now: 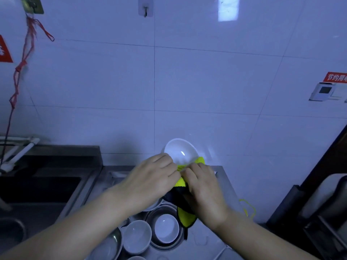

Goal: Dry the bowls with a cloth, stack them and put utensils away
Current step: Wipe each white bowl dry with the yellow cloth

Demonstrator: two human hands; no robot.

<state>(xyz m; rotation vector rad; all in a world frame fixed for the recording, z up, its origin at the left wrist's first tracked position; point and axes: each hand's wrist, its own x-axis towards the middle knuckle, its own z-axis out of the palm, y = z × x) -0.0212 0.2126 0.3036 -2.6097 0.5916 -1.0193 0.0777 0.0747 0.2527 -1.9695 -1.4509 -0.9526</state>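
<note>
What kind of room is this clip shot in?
Most likely a kitchen, possibly a shared or commercial one. A stainless steel counter runs beside a deep sink, the wall is white tile, and white bowls sit in a metal basin waiting to be dried.

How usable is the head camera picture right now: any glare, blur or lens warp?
Head view: dim, with a blue cast; small glare spot inside the white bowl held up with the yellow cloth; bright window reflection on the wall tiles; forearms and frame edges soft; tile lines bend from the wide lens.
</note>
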